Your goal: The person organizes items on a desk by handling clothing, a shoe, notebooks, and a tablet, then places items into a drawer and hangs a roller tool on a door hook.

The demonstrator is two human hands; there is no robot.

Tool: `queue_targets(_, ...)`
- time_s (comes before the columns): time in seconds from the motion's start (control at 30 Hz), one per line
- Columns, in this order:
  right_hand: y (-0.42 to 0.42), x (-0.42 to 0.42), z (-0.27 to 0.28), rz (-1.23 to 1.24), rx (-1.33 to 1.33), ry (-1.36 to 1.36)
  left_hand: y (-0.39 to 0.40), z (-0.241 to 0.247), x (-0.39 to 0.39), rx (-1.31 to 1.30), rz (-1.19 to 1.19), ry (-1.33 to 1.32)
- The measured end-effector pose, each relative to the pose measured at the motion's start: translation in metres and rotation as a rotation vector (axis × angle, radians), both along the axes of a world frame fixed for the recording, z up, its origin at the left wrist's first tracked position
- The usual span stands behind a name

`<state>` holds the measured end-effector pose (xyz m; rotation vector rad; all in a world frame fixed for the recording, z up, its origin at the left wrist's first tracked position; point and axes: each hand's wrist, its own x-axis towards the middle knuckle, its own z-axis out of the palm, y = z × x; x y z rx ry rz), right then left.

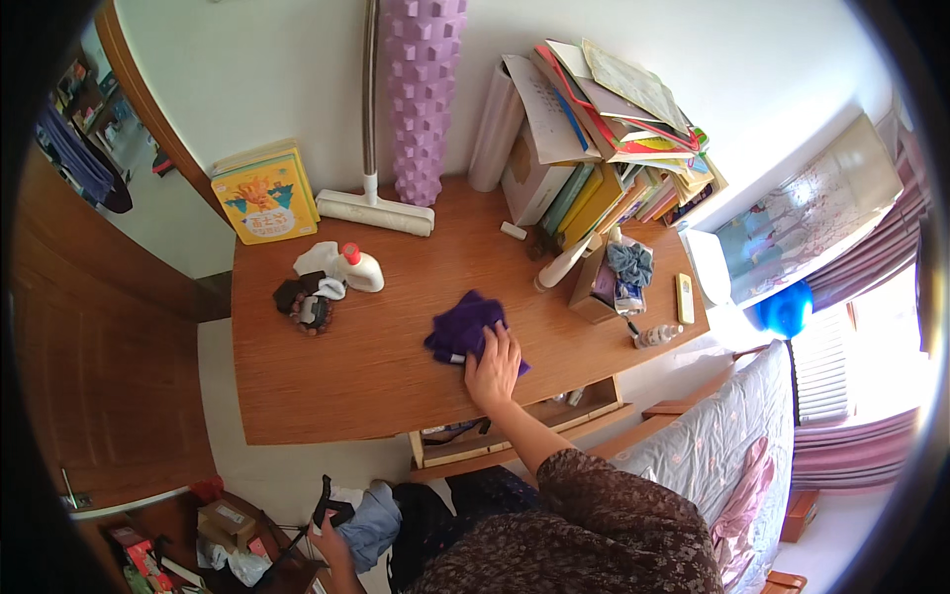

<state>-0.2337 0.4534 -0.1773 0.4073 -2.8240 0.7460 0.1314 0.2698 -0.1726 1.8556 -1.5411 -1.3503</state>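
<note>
A crumpled purple cloth (pixel 462 327) with a small white tag lies on the brown wooden desk (pixel 341 371). My right hand (pixel 496 367) presses down on its near right part, fingers laid over the fabric. At the lower left, beyond the desk's front edge, my left hand (pixel 330 540) grips a black strap-like thing (pixel 332 508). Blue denim clothing (pixel 372 526) hangs just beside that hand. Under my right forearm, a desk drawer (pixel 519 438) stands pulled out with small items inside.
A white bottle with a red cap (pixel 361 269) stands left beside dark hair ties (pixel 303 301). Behind are yellow picture books (pixel 263 197), a floor squeegee mop (pixel 378 211) and a purple foam roller (pixel 421 104). Rightward are stacked books (pixel 594 200), a cardboard box (pixel 594 286) and a clear bottle (pixel 657 335).
</note>
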Motion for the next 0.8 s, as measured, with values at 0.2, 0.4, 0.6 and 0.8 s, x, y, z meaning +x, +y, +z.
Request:
queue_targets(0.2, -0.050, -0.130, -0.021, 0.045, -0.025, 0.048, 0.021, -0.004, -0.034, 0.033, 0.054, 0.045)
queue_targets(0.4, -0.091, -0.248, -0.026, 0.035, -0.003, 0.033, 0.027, -0.033, 0.017, -0.043, -0.163, -0.342)
queue_targets(0.6, -0.083, -0.285, -0.036, 0.144, 0.007, -0.049, 0.022, -0.045, -0.002, -0.027, -0.056, -0.026)
queue_targets(0.8, -0.062, -0.183, -0.025, 0.150, -0.006, 0.071, 0.009, 0.015, -0.057, 0.051, -0.146, -0.006)
